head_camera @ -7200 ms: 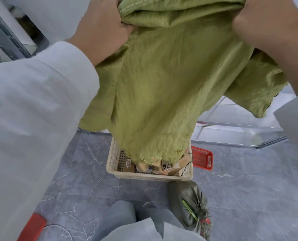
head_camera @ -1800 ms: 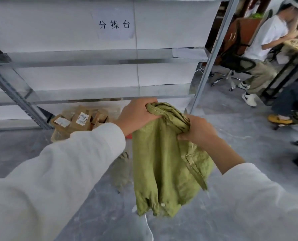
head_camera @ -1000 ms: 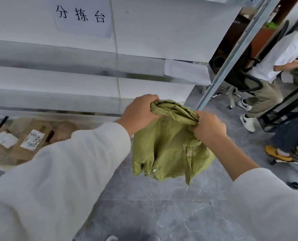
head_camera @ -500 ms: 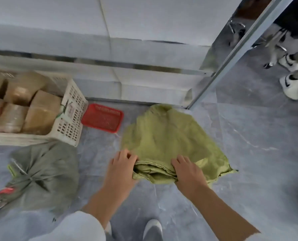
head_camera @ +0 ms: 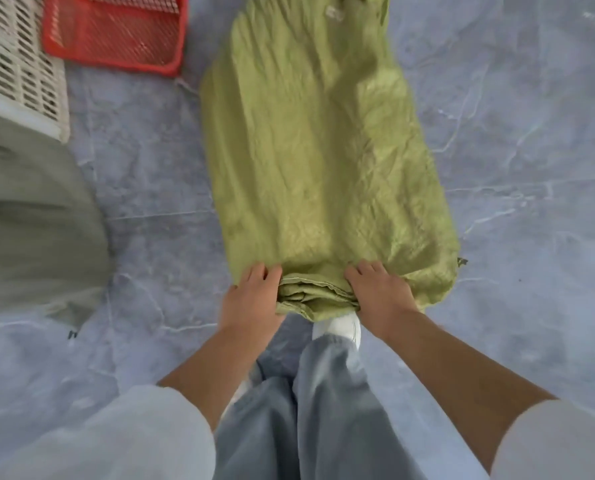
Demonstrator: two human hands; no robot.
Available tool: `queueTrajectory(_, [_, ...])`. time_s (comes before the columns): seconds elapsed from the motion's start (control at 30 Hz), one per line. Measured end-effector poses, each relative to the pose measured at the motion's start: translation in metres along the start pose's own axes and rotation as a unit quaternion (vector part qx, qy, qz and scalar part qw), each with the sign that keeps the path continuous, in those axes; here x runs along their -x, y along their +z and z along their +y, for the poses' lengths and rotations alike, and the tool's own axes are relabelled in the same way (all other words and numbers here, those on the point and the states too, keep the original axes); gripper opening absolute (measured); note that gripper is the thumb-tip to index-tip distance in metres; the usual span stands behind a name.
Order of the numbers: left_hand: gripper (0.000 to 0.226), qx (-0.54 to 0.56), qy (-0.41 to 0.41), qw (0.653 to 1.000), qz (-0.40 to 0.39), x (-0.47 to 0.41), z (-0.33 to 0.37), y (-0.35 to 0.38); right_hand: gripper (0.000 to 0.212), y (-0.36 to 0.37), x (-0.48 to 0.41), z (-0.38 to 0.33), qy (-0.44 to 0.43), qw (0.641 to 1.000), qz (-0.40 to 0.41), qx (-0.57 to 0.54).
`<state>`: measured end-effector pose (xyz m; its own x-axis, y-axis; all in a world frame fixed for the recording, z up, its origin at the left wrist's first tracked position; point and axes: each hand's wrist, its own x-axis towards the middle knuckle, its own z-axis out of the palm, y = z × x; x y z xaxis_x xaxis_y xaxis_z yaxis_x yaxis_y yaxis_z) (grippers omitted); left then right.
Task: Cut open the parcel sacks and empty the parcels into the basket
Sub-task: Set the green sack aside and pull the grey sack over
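We look straight down at a grey marbled floor (head_camera: 514,140), where the empty green sack (head_camera: 324,161) lies flat, stretching from the top centre of the frame down to just above the middle. Its near end is rolled or folded into a thick bundle, and both hands sit on that bundle. The left hand (head_camera: 251,299), just left of centre, lies palm down with its fingers (head_camera: 259,271) curled over the left end of the roll, pressing on the cloth more than closing round it. The right hand (head_camera: 381,296), just right of centre, does the same at the right end, its fingers spread lightly across the top of the fold; we cannot tell whether the thumbs are tucked beneath. A white shoe (head_camera: 339,327) shows just below the roll, between the wrists, with pale blue trouser legs (head_camera: 317,410) beneath it and white sleeves (head_camera: 116,438) in the lower corners. In the upper left corner stands the white perforated basket (head_camera: 22,64), only its side wall in view, and touching its right side lies a shallow red tray (head_camera: 116,32). Below the basket, at the left edge, sits a grey-green sack (head_camera: 29,216), blurred and bulky.
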<state>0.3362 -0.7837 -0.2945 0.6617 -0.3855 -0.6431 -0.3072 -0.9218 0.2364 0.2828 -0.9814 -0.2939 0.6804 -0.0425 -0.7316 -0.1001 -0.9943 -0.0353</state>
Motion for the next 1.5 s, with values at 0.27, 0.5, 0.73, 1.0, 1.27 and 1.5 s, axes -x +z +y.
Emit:
queueTrajectory(0.27, [0.057, -0.045, 0.06, 0.993, -0.087, 0.023, -0.018, 0.067, 0.076, 0.086, 0.013, -0.023, -0.006, 0.997, -0.076, -0.026])
queueTrajectory(0.5, [0.049, 0.033, -0.021, 0.993, -0.108, 0.065, 0.004, 0.099, 0.064, 0.104, 0.041, -0.064, -0.021, 0.98, -0.139, -0.141])
queueTrajectory(0.73, [0.034, 0.064, 0.005, 0.995, 0.076, 0.084, 0.027, -0.003, 0.049, -0.007, 0.076, -0.08, -0.033, 0.986, 0.015, -0.161])
queueTrajectory(1.0, [0.037, 0.054, 0.025, 0.966, 0.253, 0.148, 0.048, -0.249, 0.052, -0.256, 0.165, -0.085, -0.031, 0.966, 0.196, -0.163])
queueTrajectory(1.27, [0.035, 0.12, -0.018, 0.89, 0.44, 0.336, 0.043, -0.462, 0.045, -0.451, 0.337, -0.143, -0.11, 0.906, 0.375, -0.165])
queueTrajectory(1.5, [0.04, 0.112, -0.068, 0.86, 0.493, 0.463, -0.005, -0.494, 0.048, -0.488, 0.414, -0.244, -0.214, 0.875, 0.406, -0.154])
